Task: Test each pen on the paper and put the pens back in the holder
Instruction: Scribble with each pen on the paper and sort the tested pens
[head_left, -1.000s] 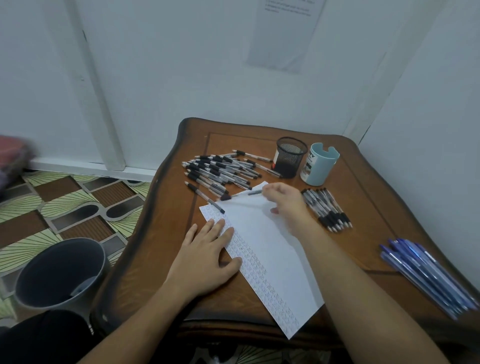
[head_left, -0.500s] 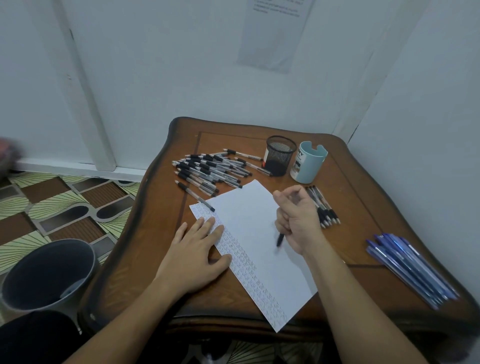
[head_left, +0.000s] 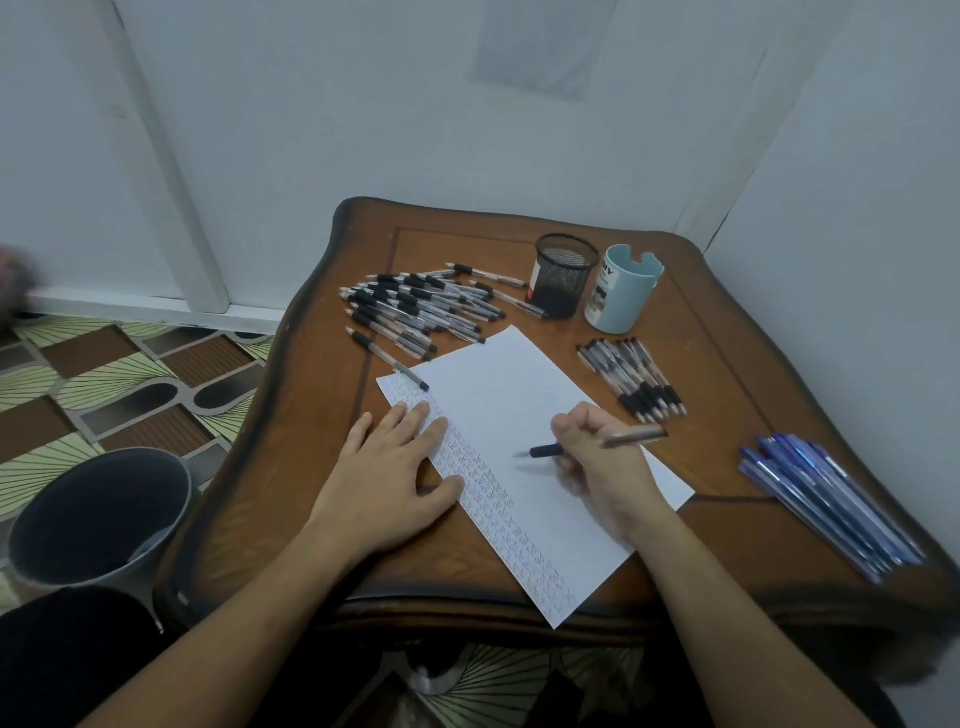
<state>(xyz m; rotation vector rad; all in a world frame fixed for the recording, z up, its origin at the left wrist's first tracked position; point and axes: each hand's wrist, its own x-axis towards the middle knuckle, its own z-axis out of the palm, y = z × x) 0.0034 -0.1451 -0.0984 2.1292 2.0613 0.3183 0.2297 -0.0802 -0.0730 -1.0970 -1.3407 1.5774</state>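
Your left hand (head_left: 395, 467) lies flat with straight fingers on the paper (head_left: 511, 384) at its marked edge, your right hand (head_left: 602, 467) grips the pen (head_left: 545, 450), tip over the blank middle: press lightly, stroke short, pin the paper firmly.

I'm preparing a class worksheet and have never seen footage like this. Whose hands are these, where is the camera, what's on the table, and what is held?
No machine here: a person works with bare hands, filmed by one head-worn camera looking down. The left hand lies flat on the edge of the paper; the right hand grips a pen, tip over the sheet. On the table lie a heap of black pens, a smaller row, blue pens, a mesh holder and a pale blue cup.
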